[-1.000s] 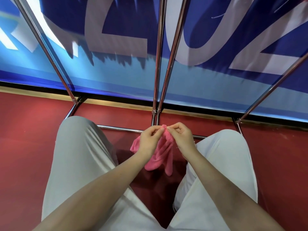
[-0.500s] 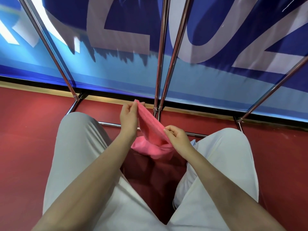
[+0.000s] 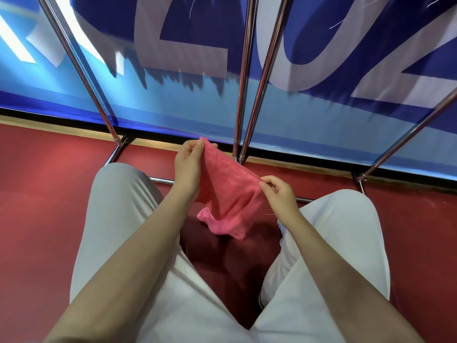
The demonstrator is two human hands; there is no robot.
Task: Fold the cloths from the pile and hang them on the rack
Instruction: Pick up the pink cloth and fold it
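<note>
A red floor (image 3: 49, 194) runs under you to a blue banner (image 3: 173, 102) with large pale lettering, and the chrome tubes of the rack (image 3: 243, 78) rise in front of it, their feet just beyond your knees. A second ago both your hands were bunched together at one point on the pink cloth (image 3: 228, 191), which hung below them as a crumpled wad; now they have drawn apart along one edge, so that edge is pulled nearly straight and slants from upper left to lower right. Your left hand (image 3: 188, 167) pinches the far, higher corner between thumb and fingers (image 3: 197, 146), and your right hand (image 3: 282, 194) pinches the nearer, lower corner with its fingertips curled round the hem. The cloth is in the air between your knees, touching neither floor nor rack, and its lower part still sags in loose folds. By the look of it you have found the edge and opened the cloth, so the fold itself is not yet begun. The pile is out of view.
</note>
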